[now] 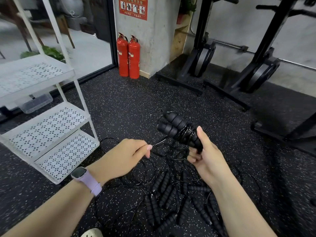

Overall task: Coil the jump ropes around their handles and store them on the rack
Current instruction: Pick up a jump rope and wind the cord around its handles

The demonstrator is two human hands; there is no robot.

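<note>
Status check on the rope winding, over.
Right hand grips paired handles, cord partly wound. Left hand pinches the loose cord. Rack bare. Tangled ropes on floor below.

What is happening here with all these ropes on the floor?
A person is winding a jump rope around its pair of handles. The right hand grips the handles, and the left hand pinches the thin cord. More ropes lie tangled on the floor below. The white rack stands at the left, with no ropes visible on its shelves.

The red sign (133,8) on the concrete pillar (153,40) bears pictograms and lettering too blurred to read.
</note>
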